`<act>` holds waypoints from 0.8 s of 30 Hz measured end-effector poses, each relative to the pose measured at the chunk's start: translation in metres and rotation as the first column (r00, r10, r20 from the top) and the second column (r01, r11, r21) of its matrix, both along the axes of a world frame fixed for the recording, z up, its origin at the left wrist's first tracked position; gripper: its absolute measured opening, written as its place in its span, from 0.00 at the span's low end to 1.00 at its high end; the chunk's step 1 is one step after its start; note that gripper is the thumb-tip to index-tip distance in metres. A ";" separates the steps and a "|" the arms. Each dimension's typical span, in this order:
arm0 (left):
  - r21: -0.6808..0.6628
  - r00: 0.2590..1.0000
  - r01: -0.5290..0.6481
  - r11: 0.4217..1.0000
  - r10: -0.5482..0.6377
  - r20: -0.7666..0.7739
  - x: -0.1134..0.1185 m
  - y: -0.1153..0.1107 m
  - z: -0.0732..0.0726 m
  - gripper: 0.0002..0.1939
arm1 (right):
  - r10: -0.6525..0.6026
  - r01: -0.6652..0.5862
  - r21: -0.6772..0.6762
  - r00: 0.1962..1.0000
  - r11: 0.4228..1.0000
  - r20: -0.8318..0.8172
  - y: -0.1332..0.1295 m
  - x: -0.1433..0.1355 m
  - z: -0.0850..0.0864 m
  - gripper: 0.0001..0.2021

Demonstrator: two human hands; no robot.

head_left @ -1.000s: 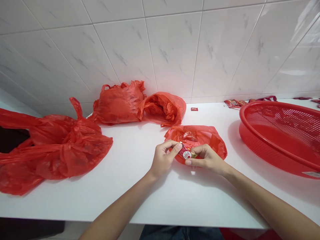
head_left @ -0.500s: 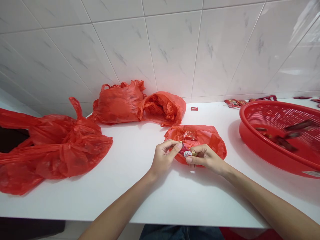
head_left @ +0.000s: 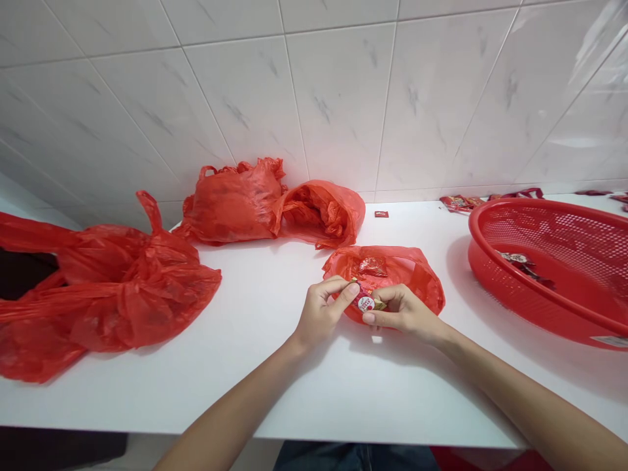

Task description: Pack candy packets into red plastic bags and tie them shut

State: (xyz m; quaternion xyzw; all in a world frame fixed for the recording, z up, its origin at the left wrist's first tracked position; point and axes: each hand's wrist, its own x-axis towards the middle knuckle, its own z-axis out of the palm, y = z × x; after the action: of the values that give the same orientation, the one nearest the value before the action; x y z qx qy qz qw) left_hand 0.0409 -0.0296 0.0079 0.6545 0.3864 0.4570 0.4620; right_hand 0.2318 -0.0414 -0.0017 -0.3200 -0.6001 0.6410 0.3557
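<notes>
Between my two hands is a small wrapped candy [head_left: 365, 302] with a dark red wrapper, gold ends and a round white label. My left hand [head_left: 326, 307] pinches its left end between thumb and fingers. At the other end, the thumb and fingers of my right hand [head_left: 400, 311] are closed on it. Just behind and below the candy lies an open red plastic bag [head_left: 426, 278] on the white table. A clear, shiny packet [head_left: 371, 266] rests inside that bag. My hands hide part of the bag's near side.
A red perforated basket [head_left: 520, 288] with several dark wrapped pieces stands at the right. Knotted red bags [head_left: 122, 288] lie at the left. Two more red bags, one full [head_left: 235, 203] and one open [head_left: 324, 209], sit by the tiled wall. A small red packet [head_left: 381, 214] lies behind.
Dark wrapped pieces that were blurred in the basket are gone from its right part; those left lie further left. My hands have barely moved, and the candy is turned slightly.
</notes>
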 end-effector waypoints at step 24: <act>0.048 0.998 0.002 0.999 0.001 -0.065 -0.001 -0.001 0.003 0.16 | -0.116 0.116 0.063 0.993 0.991 -0.002 -0.001 -0.004 0.003 0.21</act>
State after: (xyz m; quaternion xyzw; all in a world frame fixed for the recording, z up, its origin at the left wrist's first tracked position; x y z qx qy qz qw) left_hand 0.0403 -0.0305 0.0107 0.6801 0.3899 0.4444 0.4335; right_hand 0.2282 -0.0420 0.0009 -0.3436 -0.6007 0.5999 0.4015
